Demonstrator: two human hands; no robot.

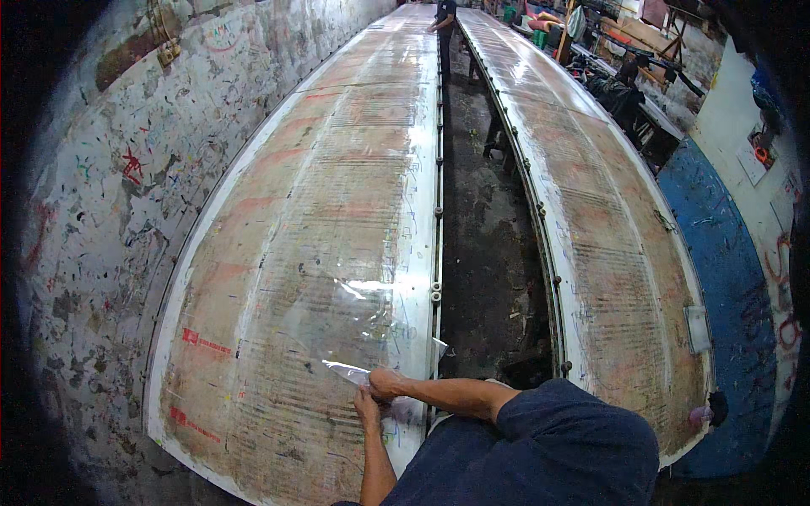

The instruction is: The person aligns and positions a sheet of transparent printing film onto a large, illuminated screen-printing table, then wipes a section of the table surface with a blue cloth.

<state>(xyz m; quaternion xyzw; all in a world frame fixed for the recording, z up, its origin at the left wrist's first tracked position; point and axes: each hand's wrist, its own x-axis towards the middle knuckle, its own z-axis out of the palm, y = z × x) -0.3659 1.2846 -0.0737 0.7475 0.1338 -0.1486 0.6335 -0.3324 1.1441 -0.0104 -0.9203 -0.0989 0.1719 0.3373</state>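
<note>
Both my hands meet low in the view over the near end of a long stained table (215, 287). My right hand (386, 384) is closed at the edge of a thin, glossy clear plastic sheet (348, 372), whose whitish lifted edge points left. Just below, my left hand (367, 407) is closed against the same edge, close to the right one. Bright reflections and wrinkles show on the film beyond my hands. How far it reaches along the table is hard to tell. My fingertips are partly hidden.
A second long table (607, 244) runs parallel on the right, past a dark narrow aisle (489, 219). Knobbed metal rails line the tables' inner edges. A paint-marked wall (143, 169) borders the left side. Far off, another person (445, 21) stands beside the left table. Clutter fills the back right.
</note>
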